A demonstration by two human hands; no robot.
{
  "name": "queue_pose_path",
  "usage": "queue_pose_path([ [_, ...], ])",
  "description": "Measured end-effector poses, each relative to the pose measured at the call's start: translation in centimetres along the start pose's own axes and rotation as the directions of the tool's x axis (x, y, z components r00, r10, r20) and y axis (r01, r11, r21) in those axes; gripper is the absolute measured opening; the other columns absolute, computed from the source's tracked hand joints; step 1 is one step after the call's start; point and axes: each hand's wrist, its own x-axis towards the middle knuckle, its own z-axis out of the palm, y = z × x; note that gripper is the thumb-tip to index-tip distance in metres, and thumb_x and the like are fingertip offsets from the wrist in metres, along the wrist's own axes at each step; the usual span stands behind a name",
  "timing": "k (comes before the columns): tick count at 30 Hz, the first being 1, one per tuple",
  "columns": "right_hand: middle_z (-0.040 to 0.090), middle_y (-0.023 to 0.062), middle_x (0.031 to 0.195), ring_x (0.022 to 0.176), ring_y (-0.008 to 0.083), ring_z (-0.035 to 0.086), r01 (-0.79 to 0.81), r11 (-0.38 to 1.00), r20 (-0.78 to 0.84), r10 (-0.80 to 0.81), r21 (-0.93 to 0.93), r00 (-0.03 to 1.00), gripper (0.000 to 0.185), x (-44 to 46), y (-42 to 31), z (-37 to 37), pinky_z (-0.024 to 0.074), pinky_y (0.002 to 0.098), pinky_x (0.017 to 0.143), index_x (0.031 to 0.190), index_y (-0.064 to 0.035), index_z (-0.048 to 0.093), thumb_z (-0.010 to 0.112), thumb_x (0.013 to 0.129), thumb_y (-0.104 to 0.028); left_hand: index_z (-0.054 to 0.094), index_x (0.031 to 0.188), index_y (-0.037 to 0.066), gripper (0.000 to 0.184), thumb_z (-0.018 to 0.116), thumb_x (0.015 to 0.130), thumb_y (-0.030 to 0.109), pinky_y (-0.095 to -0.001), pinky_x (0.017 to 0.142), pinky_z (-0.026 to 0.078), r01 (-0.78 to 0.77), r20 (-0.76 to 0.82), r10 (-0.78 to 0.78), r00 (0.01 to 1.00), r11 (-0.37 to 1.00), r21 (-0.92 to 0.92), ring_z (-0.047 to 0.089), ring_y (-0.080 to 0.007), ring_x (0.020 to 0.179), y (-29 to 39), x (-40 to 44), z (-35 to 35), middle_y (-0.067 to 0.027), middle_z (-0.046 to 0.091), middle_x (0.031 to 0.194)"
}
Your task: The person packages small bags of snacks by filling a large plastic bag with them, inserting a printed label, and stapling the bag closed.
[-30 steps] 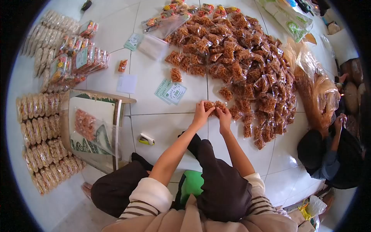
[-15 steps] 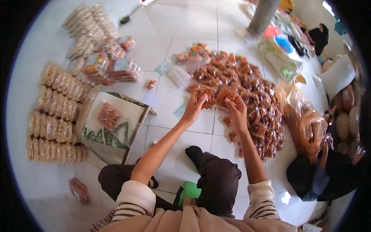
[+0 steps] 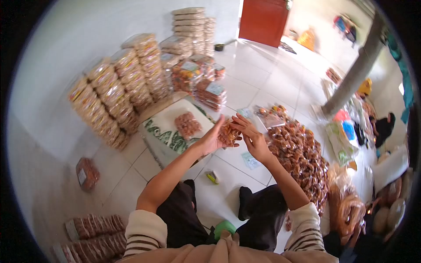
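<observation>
Small clear packets of brown snack (image 3: 229, 133) are between my two hands, above the floor near the low table. My left hand (image 3: 212, 139) is wrapped round them from the left. From the right, my right hand (image 3: 253, 136) presses its fingers against their top. A larger clear bag of reddish snack (image 3: 188, 125) lies on the low table (image 3: 153, 131) with a white and green cover. To the right spreads a big heap of small brown snack packets (image 3: 298, 158). Printed cards (image 3: 251, 160) lie on the floor below my right hand.
Tall stacks of packed bags (image 3: 105, 81) stand by the left wall. A stapler (image 3: 212, 177) lies before my feet. A grey pillar (image 3: 355, 70) rises at the right, with big plastic bags (image 3: 346, 197) below it. A co-worker's dark clothing shows at the lower right.
The view has swung left and up. My hands have risen from the floor beside the heap and moved left, with the packets brought together between them.
</observation>
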Motion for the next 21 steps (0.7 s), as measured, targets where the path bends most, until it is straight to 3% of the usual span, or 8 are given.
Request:
queue_pose_path([
  [5,0.044,0.0138,0.124,0.120,0.0284,0.038,-0.054,0.970,-0.048,0.067,0.235,0.997,0.039,3.6,0.5,5.3,0.0371,0.0350,0.093,0.115,-0.0035,0.048,0.054,0.077,0.003,0.034,0.126,0.011,0.044,0.051,0.086,0.016,-0.0352,0.084,0.048,-0.103,-0.133,0.143,0.981,0.957,0.272,0.055,-0.0158,0.095,1.6,-4.8,-1.9,-0.0030,0.049,0.113],
  [7,0.048,0.0134,0.117,0.110,0.0248,0.045,-0.228,0.938,-0.180,0.280,0.262,0.943,0.041,4.7,0.7,6.8,0.0385,0.0336,0.091,0.117,-0.0038,0.045,0.060,0.080,-0.011,0.032,0.127,0.011,0.046,0.052,0.086,0.013,-0.0338,0.083,0.048,-0.127,-0.148,0.192,0.970,0.923,0.363,0.053,-0.0154,0.097,1.6,-6.4,-3.1,-0.0039,0.047,0.116],
  [11,0.051,0.0104,0.111,0.104,0.0161,0.046,-0.500,0.764,0.452,0.307,0.407,0.838,0.049,5.7,2.2,8.5,0.0398,0.0301,0.088,0.121,-0.0003,0.040,0.057,0.083,-0.026,0.028,0.130,0.013,0.053,0.053,0.083,0.009,-0.0285,0.079,0.048,-0.224,-0.130,0.386,0.913,0.742,0.632,0.047,-0.0150,0.105,0.7,-7.8,-7.1,-0.0061,0.036,0.125],
  [13,0.052,0.0094,0.108,0.100,0.0149,0.049,-0.500,0.772,0.477,0.295,0.392,0.828,0.047,5.9,0.4,9.2,0.0405,0.0292,0.086,0.119,0.0006,0.042,0.057,0.084,-0.026,0.026,0.129,0.014,0.057,0.057,0.080,0.009,-0.0271,0.077,0.048,-0.149,-0.142,0.419,0.897,0.588,0.795,0.044,-0.0169,0.106,1.9,-9.4,-6.1,-0.0083,0.030,0.124],
  [15,0.055,0.0086,0.103,0.094,0.0142,0.052,-0.509,0.733,0.465,0.294,0.451,0.835,0.041,5.8,0.5,10.3,0.0413,0.0286,0.083,0.115,0.0004,0.045,0.058,0.083,-0.023,0.024,0.124,0.015,0.061,0.062,0.077,0.009,-0.0291,0.079,0.047,-0.142,-0.304,0.391,0.869,0.785,0.603,0.046,-0.0195,0.102,2.4,-10.4,-5.3,-0.0093,0.031,0.118],
  [17,0.056,0.0079,0.099,0.090,0.0135,0.053,-0.447,0.744,0.410,0.252,0.497,0.876,0.044,5.0,3.3,11.9,0.0420,0.0282,0.081,0.114,-0.0006,0.046,0.062,0.080,-0.022,0.023,0.120,0.014,0.065,0.067,0.072,0.011,-0.0296,0.079,0.046,-0.132,-0.322,0.390,0.863,0.788,0.602,0.044,-0.0208,0.102,1.6,-10.1,-7.8,-0.0106,0.034,0.111],
  [19,0.057,0.0068,0.096,0.088,0.0126,0.053,-0.439,0.792,0.390,0.278,0.424,0.878,0.047,4.8,3.9,12.1,0.0432,0.0281,0.078,0.112,-0.0022,0.047,0.068,0.075,-0.022,0.026,0.118,0.012,0.067,0.072,0.069,0.016,-0.0299,0.078,0.046,-0.188,-0.146,0.495,0.856,0.563,0.804,0.041,-0.0211,0.106,1.1,-9.5,-9.3,-0.0109,0.036,0.111],
  [21,0.057,0.0055,0.092,0.083,0.0128,0.054,-0.387,0.789,0.336,0.244,0.477,0.910,0.047,5.4,3.2,11.3,0.0444,0.0273,0.071,0.106,-0.0028,0.048,0.073,0.068,-0.017,0.028,0.117,0.009,0.069,0.074,0.067,0.020,-0.0310,0.079,0.047,-0.112,-0.189,0.445,0.875,0.568,0.815,0.040,-0.0210,0.107,1.0,-9.3,-10.0,-0.0101,0.037,0.111],
])
